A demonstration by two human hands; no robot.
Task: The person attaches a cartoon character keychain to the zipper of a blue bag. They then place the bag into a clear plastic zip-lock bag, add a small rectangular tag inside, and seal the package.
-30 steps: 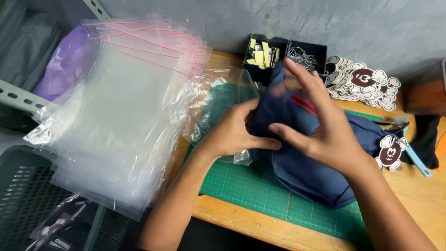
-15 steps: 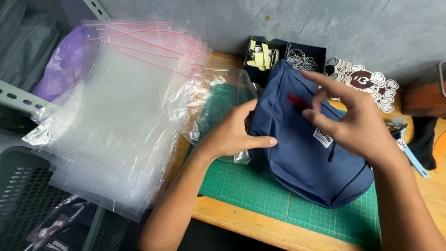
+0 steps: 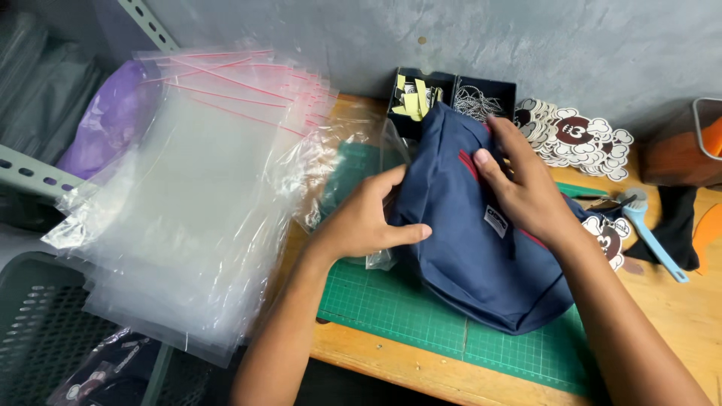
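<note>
A navy blue fabric bag (image 3: pixel 481 263) with red trim and a small white label lies on the green cutting mat (image 3: pixel 391 308). My left hand (image 3: pixel 368 218) grips the bag's left edge together with the mouth of a clear plastic bag (image 3: pixel 342 162). My right hand (image 3: pixel 519 184) rests flat on the top of the blue bag, fingers pressing near its red trim. A cartoon-shaped tag (image 3: pixel 608 239) hangs from the bag by my right wrist.
A thick stack of clear zip bags with red seals (image 3: pixel 195 195) lies at the left. Black boxes (image 3: pixel 451 94) with yellow pieces and chains stand by the wall, beside a pile of cartoon stickers (image 3: pixel 575 139). A light blue tool (image 3: pixel 650 233) lies right; a dark crate (image 3: pixel 37 323) is lower left.
My right hand came down from above the bag and now presses flat on its upper part. The blue bag shifted slightly left toward the clear bag. My left hand kept its hold.
</note>
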